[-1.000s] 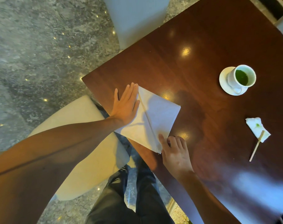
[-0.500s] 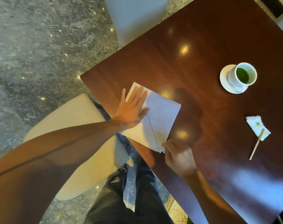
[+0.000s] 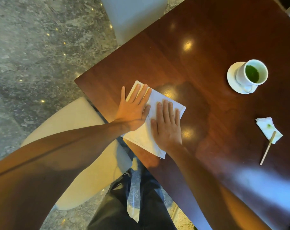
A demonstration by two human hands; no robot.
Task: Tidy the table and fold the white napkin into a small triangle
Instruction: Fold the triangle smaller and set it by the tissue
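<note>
White paper under both palms, that's the picture! The white napkin (image 3: 155,103) lies near the middle of the frame, close to the near corner of the dark wooden table (image 3: 199,39), and it reads as a folded rectangle, not a triangle yet. The left hand (image 3: 132,112) lies flat on its left part, fingers spread and stretched toward the upper left, gripping nothing, just pressing down. The right hand (image 3: 167,125) is flat too, fingers together, palm bearing down on the right part; no pinch, nothing held. The thumbs almost meet along a crease line running between them.

So where does the job stand? My read: an early fold is being pressed flat, and the diagonal folds that would give a small triangle are not yet made. And the tidying looks far from finished: over at right of the frame a white cup (image 3: 252,73) with green dregs sits on its saucer (image 3: 232,77), and lower right a crumpled, green-stained tissue (image 3: 267,128) lies with a wooden stirrer (image 3: 267,150) resting across its edge, all well apart from the hands.
</note>
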